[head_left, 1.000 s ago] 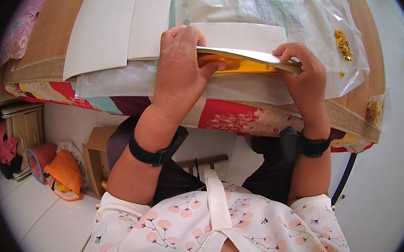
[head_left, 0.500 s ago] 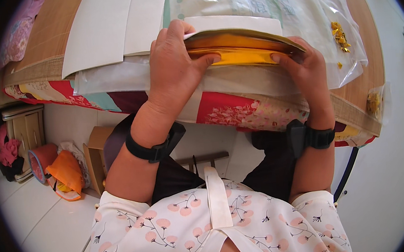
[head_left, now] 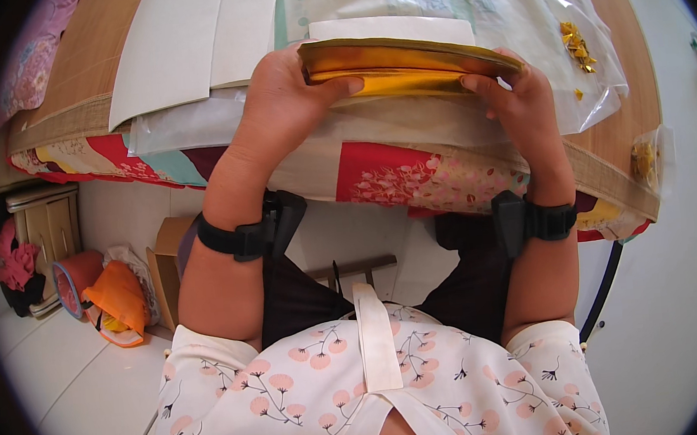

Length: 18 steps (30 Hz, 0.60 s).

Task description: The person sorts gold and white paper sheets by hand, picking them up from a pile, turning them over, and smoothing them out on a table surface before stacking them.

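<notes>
A shiny gold foil sheet (head_left: 415,81), bent lengthwise into a long trough, is held up between my two hands above the near edge of the table. My left hand (head_left: 287,98) grips its left end, thumb on the inside gold face and fingers behind. At the other end my right hand (head_left: 521,103) pinches it, thumb in front. The fingers of both hands are partly hidden by the sheet. Just beyond it lies a white sheet (head_left: 390,25) on clear plastic (head_left: 514,29).
White sheets (head_left: 176,50) lie on the table's left. Small folded gold pieces (head_left: 577,47) sit on the plastic at right, with a small clear bag (head_left: 646,157) at the corner. Patchwork cloth (head_left: 386,173) hangs over the front edge. An orange bag (head_left: 119,295) and bucket (head_left: 76,278) stand on the floor.
My left hand has turned and shifted left and slightly up with the gold sheet. The sheet's far edge is tipped, showing more of its gold inside. My right hand keeps its pinch.
</notes>
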Motion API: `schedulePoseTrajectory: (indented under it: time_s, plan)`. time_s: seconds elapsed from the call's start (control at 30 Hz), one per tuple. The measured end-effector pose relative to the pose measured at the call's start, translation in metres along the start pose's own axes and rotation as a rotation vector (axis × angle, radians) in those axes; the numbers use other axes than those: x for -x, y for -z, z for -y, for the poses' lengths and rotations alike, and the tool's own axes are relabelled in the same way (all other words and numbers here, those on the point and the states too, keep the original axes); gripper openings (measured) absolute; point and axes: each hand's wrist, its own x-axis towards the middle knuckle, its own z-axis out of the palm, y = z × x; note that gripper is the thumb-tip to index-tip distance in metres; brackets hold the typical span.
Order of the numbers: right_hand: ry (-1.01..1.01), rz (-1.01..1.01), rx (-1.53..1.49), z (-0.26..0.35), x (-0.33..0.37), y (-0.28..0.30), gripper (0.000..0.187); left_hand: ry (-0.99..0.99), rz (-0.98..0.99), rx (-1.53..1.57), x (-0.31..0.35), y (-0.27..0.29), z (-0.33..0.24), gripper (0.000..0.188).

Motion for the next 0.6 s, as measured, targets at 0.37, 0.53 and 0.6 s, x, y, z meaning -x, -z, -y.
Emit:
schedulePoseTrajectory:
  time_s: [0.37,0.53,0.6]
  plan:
    - [-0.074,-0.004,-0.412,-0.009,-0.002,0.002,0.029,0.051,-0.050,0.248,0.001,0.001,0.005,0.038]
    - [-0.156,-0.017,-0.482,-0.007,-0.002,-0.002,0.033,0.098,-0.005,0.381,0.002,0.002,0.003,0.043]
    - [-0.175,-0.042,-0.524,-0.009,-0.002,-0.003,0.035,0.206,0.039,0.424,0.001,0.005,0.005,0.047]
